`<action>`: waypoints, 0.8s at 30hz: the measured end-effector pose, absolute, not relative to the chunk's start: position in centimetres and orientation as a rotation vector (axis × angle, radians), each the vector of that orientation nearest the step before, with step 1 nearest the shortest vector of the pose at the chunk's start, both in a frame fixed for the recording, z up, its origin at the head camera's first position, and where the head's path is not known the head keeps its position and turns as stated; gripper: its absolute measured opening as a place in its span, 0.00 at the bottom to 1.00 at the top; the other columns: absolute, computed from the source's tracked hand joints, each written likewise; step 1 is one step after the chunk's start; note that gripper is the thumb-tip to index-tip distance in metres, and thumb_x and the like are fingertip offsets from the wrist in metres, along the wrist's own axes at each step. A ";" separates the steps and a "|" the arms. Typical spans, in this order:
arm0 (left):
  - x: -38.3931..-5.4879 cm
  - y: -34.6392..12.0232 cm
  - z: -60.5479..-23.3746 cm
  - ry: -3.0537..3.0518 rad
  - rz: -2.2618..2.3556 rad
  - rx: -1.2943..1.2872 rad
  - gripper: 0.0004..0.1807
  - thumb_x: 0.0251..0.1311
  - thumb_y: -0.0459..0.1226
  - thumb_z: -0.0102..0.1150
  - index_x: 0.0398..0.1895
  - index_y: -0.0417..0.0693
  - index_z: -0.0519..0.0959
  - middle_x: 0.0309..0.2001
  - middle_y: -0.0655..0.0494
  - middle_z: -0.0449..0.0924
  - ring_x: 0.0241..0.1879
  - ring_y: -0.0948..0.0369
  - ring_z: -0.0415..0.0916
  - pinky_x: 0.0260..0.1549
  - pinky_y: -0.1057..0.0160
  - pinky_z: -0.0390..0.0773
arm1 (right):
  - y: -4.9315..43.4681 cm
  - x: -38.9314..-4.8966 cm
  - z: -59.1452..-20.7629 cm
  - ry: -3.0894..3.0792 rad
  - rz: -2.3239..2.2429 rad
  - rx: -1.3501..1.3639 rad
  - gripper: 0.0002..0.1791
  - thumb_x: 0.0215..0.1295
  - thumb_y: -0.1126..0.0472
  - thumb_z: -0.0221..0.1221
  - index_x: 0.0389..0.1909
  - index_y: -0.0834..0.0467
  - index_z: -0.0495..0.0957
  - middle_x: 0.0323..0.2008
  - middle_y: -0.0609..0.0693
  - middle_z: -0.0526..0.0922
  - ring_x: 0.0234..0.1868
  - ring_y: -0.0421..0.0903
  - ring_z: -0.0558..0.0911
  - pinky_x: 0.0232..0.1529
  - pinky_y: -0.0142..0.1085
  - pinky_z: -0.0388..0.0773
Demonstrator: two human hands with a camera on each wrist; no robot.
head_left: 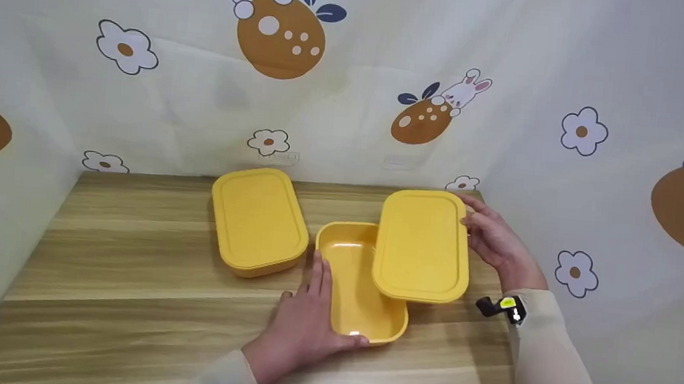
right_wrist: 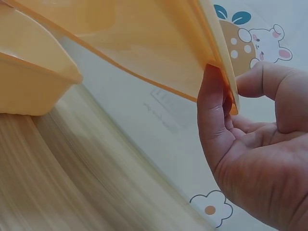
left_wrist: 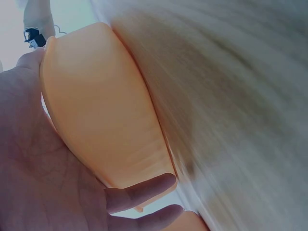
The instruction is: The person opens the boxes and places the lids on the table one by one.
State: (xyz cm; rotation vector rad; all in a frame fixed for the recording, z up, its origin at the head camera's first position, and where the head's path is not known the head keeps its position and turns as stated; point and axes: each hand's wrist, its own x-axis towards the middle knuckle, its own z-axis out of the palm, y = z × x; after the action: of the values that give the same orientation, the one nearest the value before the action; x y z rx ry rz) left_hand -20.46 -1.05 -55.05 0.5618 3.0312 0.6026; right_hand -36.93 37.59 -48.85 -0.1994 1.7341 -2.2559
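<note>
A yellow rectangular box (head_left: 361, 285) stands uncovered on the table. My left hand (head_left: 303, 332) rests against its near left corner, fingers stretched along the left side and thumb along the front rim. In the left wrist view, two straight fingers (left_wrist: 144, 190) lie across the outer wall of the box (left_wrist: 96, 106). My right hand (head_left: 491, 234) pinches the right edge of a yellow lid (head_left: 423, 247), thumb and fingers on opposite faces in the right wrist view. The raised lid (right_wrist: 144, 43) is over the box's right part and hides it from the head view.
Another yellow box, with its lid on (head_left: 259, 218), stands at the back left of the wooden table (head_left: 118, 296). Behind and at both sides hangs a pale cloth (head_left: 350, 111) printed with rabbits and flowers. A small black device (head_left: 510, 307) sits on my right wrist.
</note>
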 end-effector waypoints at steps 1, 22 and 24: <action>-20.5 -1.1 -55.1 3.031 0.603 0.561 0.87 0.46 0.90 0.53 0.87 0.27 0.46 0.87 0.27 0.39 0.72 0.33 0.73 0.57 0.30 0.81 | 37.7 -36.8 -48.8 1.740 -2.256 -0.196 0.35 0.77 0.78 0.43 0.84 0.65 0.59 0.47 0.57 0.90 0.39 0.48 0.92 0.38 0.39 0.91; -20.4 -1.1 -54.6 3.007 0.588 0.532 0.87 0.46 0.88 0.58 0.88 0.27 0.44 0.87 0.27 0.36 0.68 0.34 0.77 0.58 0.31 0.80 | 39.3 -36.9 -46.3 1.845 -2.241 -0.136 0.37 0.78 0.78 0.47 0.86 0.65 0.57 0.57 0.56 0.87 0.45 0.47 0.90 0.42 0.38 0.90; -20.4 -1.1 -54.6 3.013 0.573 0.532 0.87 0.45 0.88 0.58 0.88 0.27 0.45 0.87 0.27 0.36 0.66 0.34 0.79 0.57 0.32 0.81 | 39.6 -36.9 -45.8 1.882 -2.217 -0.127 0.36 0.79 0.77 0.47 0.85 0.64 0.58 0.57 0.55 0.87 0.45 0.47 0.90 0.43 0.38 0.90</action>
State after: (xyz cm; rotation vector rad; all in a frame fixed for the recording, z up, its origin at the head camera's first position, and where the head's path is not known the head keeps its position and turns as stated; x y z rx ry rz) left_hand -20.37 -1.05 -54.64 0.5316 3.0130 0.5734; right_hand -36.86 39.58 -45.82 -0.1267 1.8824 -2.2174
